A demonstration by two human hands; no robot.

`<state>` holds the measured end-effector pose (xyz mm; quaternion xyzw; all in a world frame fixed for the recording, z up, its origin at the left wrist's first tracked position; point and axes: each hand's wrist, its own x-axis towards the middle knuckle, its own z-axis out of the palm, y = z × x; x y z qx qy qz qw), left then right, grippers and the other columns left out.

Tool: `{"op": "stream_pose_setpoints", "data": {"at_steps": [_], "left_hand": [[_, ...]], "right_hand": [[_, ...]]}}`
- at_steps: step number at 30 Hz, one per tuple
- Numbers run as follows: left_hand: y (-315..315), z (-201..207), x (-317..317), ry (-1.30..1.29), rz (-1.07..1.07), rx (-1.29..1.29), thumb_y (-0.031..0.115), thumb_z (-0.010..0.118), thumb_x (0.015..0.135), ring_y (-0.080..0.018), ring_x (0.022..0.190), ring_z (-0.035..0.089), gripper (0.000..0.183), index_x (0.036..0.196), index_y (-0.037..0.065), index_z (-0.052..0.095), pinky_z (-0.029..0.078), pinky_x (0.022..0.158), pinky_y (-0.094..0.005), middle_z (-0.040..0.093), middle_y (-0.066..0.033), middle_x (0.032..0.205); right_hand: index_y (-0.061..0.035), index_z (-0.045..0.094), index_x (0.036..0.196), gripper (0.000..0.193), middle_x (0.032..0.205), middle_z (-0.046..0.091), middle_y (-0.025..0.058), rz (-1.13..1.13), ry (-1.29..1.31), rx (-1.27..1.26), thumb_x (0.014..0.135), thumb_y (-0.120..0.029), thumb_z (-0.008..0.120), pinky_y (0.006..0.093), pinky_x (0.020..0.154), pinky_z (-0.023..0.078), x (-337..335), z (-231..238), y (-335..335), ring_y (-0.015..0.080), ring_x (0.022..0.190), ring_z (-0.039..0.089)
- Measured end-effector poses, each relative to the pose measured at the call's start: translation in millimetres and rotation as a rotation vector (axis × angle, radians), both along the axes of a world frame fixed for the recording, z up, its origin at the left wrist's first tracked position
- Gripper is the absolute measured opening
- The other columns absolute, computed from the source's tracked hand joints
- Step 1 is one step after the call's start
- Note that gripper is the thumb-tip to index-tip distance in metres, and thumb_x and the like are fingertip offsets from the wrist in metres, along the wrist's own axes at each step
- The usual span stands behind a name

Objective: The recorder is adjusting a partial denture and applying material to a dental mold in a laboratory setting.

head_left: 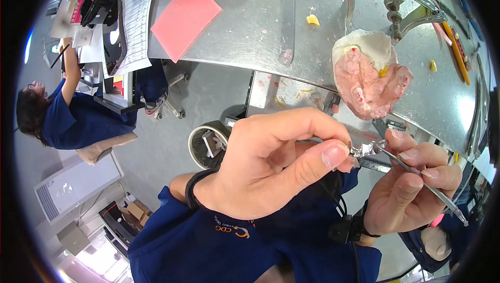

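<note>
My left hand (271, 163) is closed, pinching a small shiny metal piece (366, 149) between thumb and forefinger. It looks like a dental framework, but the fingers hide part of it. A slim metal dental hand tool (441, 196) lies in the fingers of my right hand (416, 184). The tool's upper end meets the metal piece, or comes very close to it. Just beyond both hands, a dental cast (371, 87) with pink and white areas and small red marks rests at the bench edge.
The metal bench (245, 28) carries a pink sheet (186, 20), yellow scraps (312, 20), a metal stand-like device (398, 2) and a yellow-handled tool (457, 56). Below are an open drawer (265, 93) with scraps and a bin (191, 147). A co-worker (78, 111) sits at the left.
</note>
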<state>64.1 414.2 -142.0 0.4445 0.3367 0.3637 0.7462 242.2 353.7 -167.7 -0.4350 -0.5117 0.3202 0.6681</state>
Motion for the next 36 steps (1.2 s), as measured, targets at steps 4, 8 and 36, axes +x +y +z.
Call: {"op": "stream_pose_setpoints", "data": {"at_steps": [4, 8, 36], "left_hand": [[12, -2, -4, 0.168, 0.029, 0.475, 0.012, 0.060, 0.099, -0.0258, 0.080, 0.068, 0.023, 0.102, -0.011, 0.061, 0.058, 0.075, -0.0390, 0.067, -0.0241, 0.093], [45, -8, -3, 0.466, 0.226, 1.474, 0.016, 0.070, 0.091, -0.0302, 0.078, 0.065, 0.022, 0.098, -0.005, 0.064, 0.057, 0.073, -0.0425, 0.069, -0.0174, 0.086], [69, -39, 24, 0.306, 0.172, 1.511, 0.004, 0.087, 0.058, -0.0397, 0.104, 0.063, 0.034, 0.090, 0.004, 0.076, 0.058, 0.074, -0.0377, 0.068, -0.0209, 0.110]], "right_hand": [[-0.0049, 0.048, 0.111, 0.019, 0.111, 0.058, 0.0156, -0.169, -0.052, 0.025, 0.105, -0.023, 0.050, 0.0407, 0.092, 0.057, 10, -1, -2, 0.0350, 0.113, 0.064], [-0.0041, 0.054, 0.107, 0.020, 0.119, 0.059, 0.0168, -0.431, -0.003, -0.055, 0.108, -0.022, 0.044, 0.0303, 0.085, 0.057, 30, -3, -3, 0.0314, 0.118, 0.063], [0.0041, 0.065, 0.105, 0.012, 0.108, 0.065, 0.0096, 0.051, -0.363, -0.367, 0.097, -0.005, 0.061, 0.0224, 0.078, 0.050, 38, 28, 63, 0.0121, 0.093, 0.062]]}}
